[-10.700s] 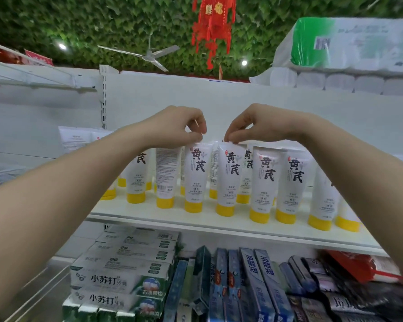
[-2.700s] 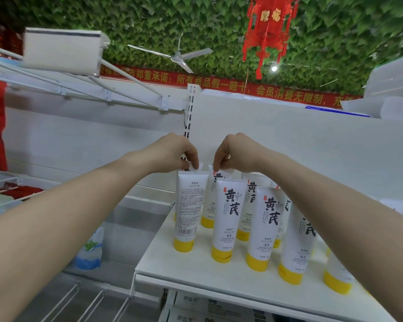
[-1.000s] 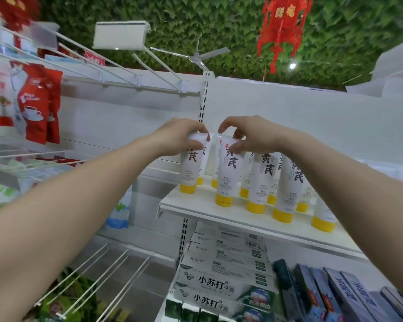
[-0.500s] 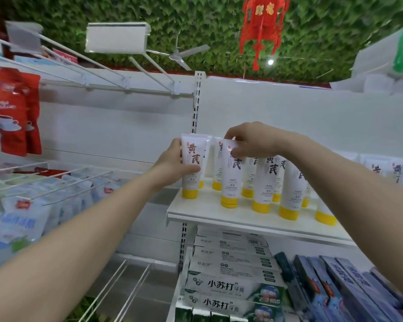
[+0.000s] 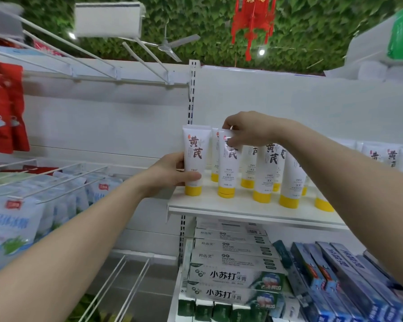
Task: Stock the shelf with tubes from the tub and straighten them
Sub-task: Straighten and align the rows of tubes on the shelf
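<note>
Gripping the end tube (image 5: 194, 156) low on its body with our left hand (image 5: 170, 173), we keep it upright on the shelf (image 5: 242, 205); our right hand (image 5: 244, 131) pinches the top of the next tube (image 5: 227, 168), just beside it.

Place: a shop, the aisle for daily goods.
Shelf (image 5: 254, 206): white retail shelving with many same tubes (image 5: 269, 173) in rows.
Below: stacked toothpaste boxes (image 5: 233, 275).
Left: hanging red packets (image 5: 2, 108) on wire hooks (image 5: 84, 56).
Ceiling: red lantern (image 5: 254, 17), fan (image 5: 168, 44).
</note>
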